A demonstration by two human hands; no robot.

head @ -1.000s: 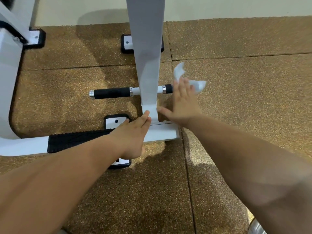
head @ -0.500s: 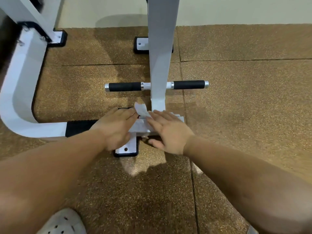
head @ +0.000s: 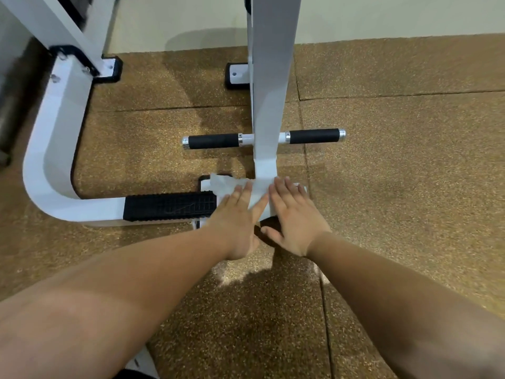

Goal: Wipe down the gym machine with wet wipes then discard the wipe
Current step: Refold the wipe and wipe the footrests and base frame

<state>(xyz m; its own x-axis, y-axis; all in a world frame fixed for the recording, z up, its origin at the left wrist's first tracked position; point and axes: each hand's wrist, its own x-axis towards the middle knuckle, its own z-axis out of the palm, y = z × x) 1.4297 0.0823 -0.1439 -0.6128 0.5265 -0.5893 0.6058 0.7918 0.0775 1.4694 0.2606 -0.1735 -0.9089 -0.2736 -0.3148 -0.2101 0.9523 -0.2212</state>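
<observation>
White wipe (head: pixel 226 186) on the base bar (head: pixel 94 212), pressed under the flat left grip (head: pixel 235 224); right grip (head: pixel 295 222) flat beside.

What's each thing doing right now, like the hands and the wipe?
left hand, fingers straight, pressing the wet wipe.
right hand, fingers straight, flat on the base bar's end.
wet wipe, crumpled, lying on the base bar.
base bar, lying flat, under both hands.
handle grips, untouched.

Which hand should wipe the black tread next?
Left hand: it presses the wipe on the bar, right beside the tread. The right hand rests farther off.
</observation>
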